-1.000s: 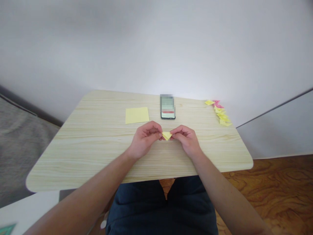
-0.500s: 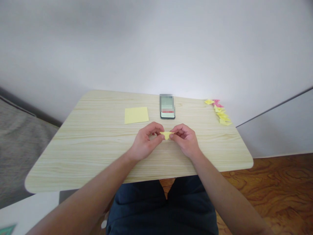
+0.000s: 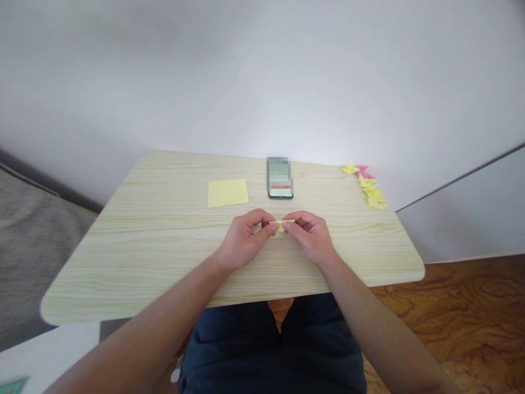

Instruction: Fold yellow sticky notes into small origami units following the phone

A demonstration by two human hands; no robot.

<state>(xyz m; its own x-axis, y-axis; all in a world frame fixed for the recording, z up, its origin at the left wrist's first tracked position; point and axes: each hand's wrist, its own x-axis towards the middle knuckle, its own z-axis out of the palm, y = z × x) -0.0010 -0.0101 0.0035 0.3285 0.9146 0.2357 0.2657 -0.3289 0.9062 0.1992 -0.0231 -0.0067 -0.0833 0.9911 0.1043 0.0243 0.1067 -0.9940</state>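
Observation:
Between my two hands is a small piece of folded yellow paper (image 3: 281, 226), seen as a thin band with a short point facing me. My left hand (image 3: 247, 236) pinches its left end between thumb and fingers. At the other end, my right hand (image 3: 309, 232) grips it the same way, the thumb lying over part of the paper. Fingertips cover much of it. Both hands are just above the table, in front of the phone (image 3: 280, 178).
On the pale wood-grain table (image 3: 164, 235) a flat yellow sheet of paper (image 3: 228, 193) lies left of the phone. Several folded yellow and pink paper pieces (image 3: 372, 191) sit in a row near the right edge. A white wall (image 3: 262, 82) stands behind.
The folded paper has tilted, so less of its pointed front shows. My right thumb has moved slightly inward over it. Both hands otherwise stay in place.

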